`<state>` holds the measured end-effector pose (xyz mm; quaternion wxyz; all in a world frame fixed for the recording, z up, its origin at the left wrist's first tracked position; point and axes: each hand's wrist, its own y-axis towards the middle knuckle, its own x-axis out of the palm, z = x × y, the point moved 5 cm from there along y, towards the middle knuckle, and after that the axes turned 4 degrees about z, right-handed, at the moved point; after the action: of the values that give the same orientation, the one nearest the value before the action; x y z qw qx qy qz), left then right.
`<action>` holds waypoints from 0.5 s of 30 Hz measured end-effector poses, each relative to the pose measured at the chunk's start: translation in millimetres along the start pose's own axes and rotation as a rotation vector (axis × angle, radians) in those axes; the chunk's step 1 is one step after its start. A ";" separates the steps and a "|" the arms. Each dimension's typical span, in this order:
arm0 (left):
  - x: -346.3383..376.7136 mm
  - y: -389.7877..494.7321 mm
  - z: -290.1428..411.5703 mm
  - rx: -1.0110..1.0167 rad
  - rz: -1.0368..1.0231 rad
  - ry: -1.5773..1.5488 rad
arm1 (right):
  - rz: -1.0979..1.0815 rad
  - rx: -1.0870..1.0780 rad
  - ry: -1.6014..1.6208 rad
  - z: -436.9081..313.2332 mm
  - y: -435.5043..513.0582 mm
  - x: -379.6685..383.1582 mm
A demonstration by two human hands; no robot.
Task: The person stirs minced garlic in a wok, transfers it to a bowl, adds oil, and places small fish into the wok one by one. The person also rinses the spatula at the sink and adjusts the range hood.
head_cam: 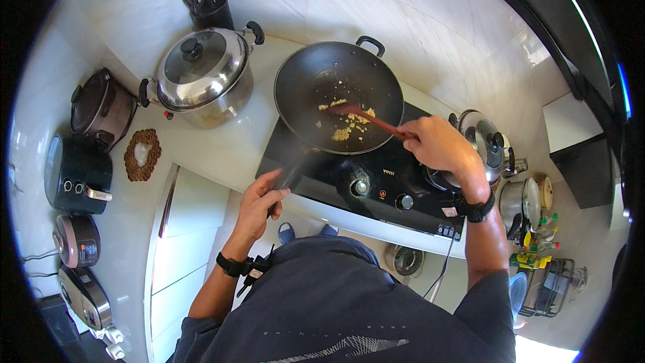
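A black wok (312, 78) with a loop handle at its far side stands on the black glass gas hob (327, 176). Small yellowish chopped bits (342, 134) lie in its bottom, perhaps minced garlic. My right hand (437, 143) grips the handle of a reddish-brown spatula (347, 109), whose blade rests among the bits. My left hand (262, 204), at the near left of the wok, is closed around the wok's long dark handle (292, 171), which looks hazy. Two control knobs (360, 187) sit on the near part of the hob.
A large lidded steel pot (206, 80) and a knife holder (214, 12) stand left of the wok. Another lidded pot (478, 136) is on the hob's right side. Appliances, including a black air fryer (78, 174), line the left counter. Bottles (531, 260) and a black rack (549, 287) are at right.
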<state>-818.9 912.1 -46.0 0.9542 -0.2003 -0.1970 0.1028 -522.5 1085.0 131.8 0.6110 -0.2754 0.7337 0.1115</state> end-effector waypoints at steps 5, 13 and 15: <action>0.0 -0.1 -0.1 0.001 -0.008 0.012 | 0.134 0.018 0.042 16.2 35.7 23.0; -1.3 1.1 -3.3 0.000 0.007 -0.016 | -0.160 0.106 -0.225 15.9 -24.5 -52.5; -1.2 1.2 -3.1 0.009 0.002 -0.020 | -0.173 0.099 -0.294 15.8 -22.7 -53.3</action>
<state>-818.9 911.8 -49.5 0.9530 -0.1951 -0.2059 0.1065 -491.6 1088.5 183.2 0.7318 -0.2880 0.6146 0.0614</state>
